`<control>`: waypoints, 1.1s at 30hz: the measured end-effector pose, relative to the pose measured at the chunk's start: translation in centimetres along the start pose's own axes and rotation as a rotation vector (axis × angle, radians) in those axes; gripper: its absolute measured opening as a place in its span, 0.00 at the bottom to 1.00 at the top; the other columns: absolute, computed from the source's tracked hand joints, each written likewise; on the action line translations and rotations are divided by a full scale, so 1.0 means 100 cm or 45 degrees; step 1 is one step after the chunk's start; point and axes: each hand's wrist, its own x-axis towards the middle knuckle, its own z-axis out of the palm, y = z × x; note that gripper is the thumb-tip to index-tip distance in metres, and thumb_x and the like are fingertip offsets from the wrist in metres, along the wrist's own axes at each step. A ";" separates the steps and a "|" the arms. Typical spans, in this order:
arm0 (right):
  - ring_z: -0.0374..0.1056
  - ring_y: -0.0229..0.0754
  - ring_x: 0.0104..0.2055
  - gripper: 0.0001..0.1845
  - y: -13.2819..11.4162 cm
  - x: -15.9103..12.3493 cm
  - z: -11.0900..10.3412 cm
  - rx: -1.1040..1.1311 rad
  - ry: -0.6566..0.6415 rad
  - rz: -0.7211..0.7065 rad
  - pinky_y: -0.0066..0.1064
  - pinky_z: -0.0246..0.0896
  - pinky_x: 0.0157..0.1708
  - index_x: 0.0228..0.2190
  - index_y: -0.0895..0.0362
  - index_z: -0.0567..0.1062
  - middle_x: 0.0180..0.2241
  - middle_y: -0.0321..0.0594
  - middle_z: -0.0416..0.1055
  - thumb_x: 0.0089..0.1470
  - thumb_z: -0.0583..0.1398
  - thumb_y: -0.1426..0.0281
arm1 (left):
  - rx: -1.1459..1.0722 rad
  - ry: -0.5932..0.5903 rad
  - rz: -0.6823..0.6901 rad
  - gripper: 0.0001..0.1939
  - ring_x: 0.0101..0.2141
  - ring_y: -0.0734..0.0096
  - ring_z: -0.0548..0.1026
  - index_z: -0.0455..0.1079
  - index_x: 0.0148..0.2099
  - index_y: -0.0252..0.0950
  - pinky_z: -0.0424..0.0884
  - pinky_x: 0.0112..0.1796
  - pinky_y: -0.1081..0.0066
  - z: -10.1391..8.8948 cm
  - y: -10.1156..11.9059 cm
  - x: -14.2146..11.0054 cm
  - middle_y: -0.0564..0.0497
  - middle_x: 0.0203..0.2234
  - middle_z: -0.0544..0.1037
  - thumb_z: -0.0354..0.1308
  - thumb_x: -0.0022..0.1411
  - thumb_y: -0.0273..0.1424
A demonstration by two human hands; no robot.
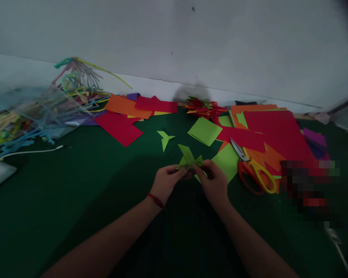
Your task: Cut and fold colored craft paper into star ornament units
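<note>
Between my two hands is a folded green paper piece [187, 154] with pointed flaps sticking up. My left hand [168, 180], with a red cord bracelet at the wrist, pinches its left side. Thumb and fingers of my right hand [216, 181] close on its right side. Fingertips hide the lower part of the fold. Just beyond, a three-pointed green paper piece [164, 139] lies on the green table surface [116, 185]. To its right rests a stack of green paper squares [205, 131]. Another green sheet [227, 162] lies partly behind my right hand.
Scissors [253, 170] with red and yellow handles lie right of my right hand, blades on paper. Farther right are large red sheets [281, 131]. A red-and-green folded paper cluster [204, 108] stands by the wall. Colourful pipe cleaners [55, 108] in clear plastic fill the left.
</note>
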 end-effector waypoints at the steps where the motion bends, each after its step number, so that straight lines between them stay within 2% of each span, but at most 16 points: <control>1: 0.66 0.35 0.25 0.04 -0.001 0.000 0.000 0.022 -0.001 0.014 0.26 0.62 0.26 0.26 0.54 0.70 0.23 0.32 0.68 0.48 0.60 0.68 | 0.023 0.009 0.003 0.11 0.31 0.70 0.76 0.75 0.35 0.30 0.71 0.39 0.68 0.000 0.001 0.000 0.47 0.28 0.79 0.63 0.49 0.32; 9: 0.67 0.36 0.25 0.06 -0.003 0.000 0.000 0.164 -0.068 0.141 0.27 0.62 0.26 0.25 0.55 0.67 0.22 0.32 0.68 0.50 0.59 0.67 | 0.107 0.037 0.026 0.09 0.26 0.72 0.76 0.74 0.31 0.29 0.73 0.35 0.70 0.001 0.004 -0.001 0.48 0.23 0.78 0.63 0.49 0.31; 16: 0.64 0.34 0.24 0.06 0.000 0.004 -0.003 0.324 -0.287 0.240 0.27 0.61 0.25 0.29 0.55 0.67 0.22 0.32 0.66 0.53 0.57 0.66 | 0.258 0.030 0.140 0.09 0.27 0.74 0.76 0.74 0.31 0.30 0.73 0.32 0.75 -0.002 0.003 -0.001 0.50 0.24 0.78 0.61 0.51 0.33; 24: 0.62 0.32 0.21 0.06 0.002 0.007 -0.007 0.286 -0.223 0.214 0.25 0.58 0.23 0.26 0.55 0.66 0.19 0.30 0.64 0.52 0.57 0.67 | 0.364 0.048 0.225 0.09 0.29 0.72 0.76 0.74 0.31 0.33 0.73 0.33 0.74 -0.003 0.006 0.000 0.51 0.26 0.79 0.61 0.51 0.34; 33: 0.61 0.32 0.21 0.07 -0.002 0.009 -0.009 0.264 -0.167 0.198 0.25 0.58 0.22 0.25 0.55 0.66 0.18 0.30 0.64 0.52 0.58 0.67 | 0.219 0.012 0.188 0.10 0.30 0.70 0.77 0.72 0.32 0.31 0.73 0.37 0.70 -0.004 0.004 0.001 0.49 0.26 0.79 0.60 0.52 0.34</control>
